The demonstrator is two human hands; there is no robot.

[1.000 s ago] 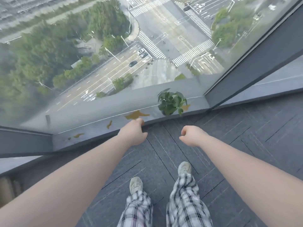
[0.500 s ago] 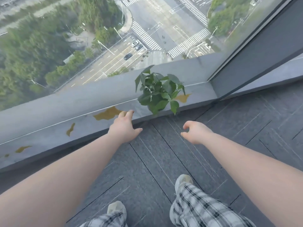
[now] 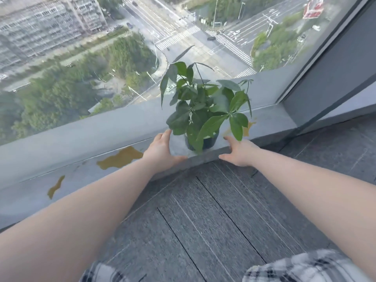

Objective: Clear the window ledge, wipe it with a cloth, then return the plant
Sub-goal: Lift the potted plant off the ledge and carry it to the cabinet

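Observation:
A green leafy plant (image 3: 205, 102) in a dark ribbed pot (image 3: 210, 142) stands on the grey window ledge (image 3: 85, 169), near its right end. My left hand (image 3: 162, 151) is spread open just left of the pot, over the ledge's front edge, a small gap from the pot. My right hand (image 3: 238, 152) is open to the pot's right at the ledge's front edge, also apart from it. Brownish-yellow stains (image 3: 120, 157) mark the ledge left of the plant, and another stain (image 3: 247, 129) shows behind the leaves. No cloth is in view.
A large glass window (image 3: 101, 58) rises behind the ledge, with a dark frame post (image 3: 335, 64) at the right corner. Dark grey carpet tiles (image 3: 213, 210) cover the floor. My plaid trouser legs (image 3: 301, 267) show at the bottom.
I have moved closer to the ledge. Both hands reached forward and opened, and now flank the pot on either side.

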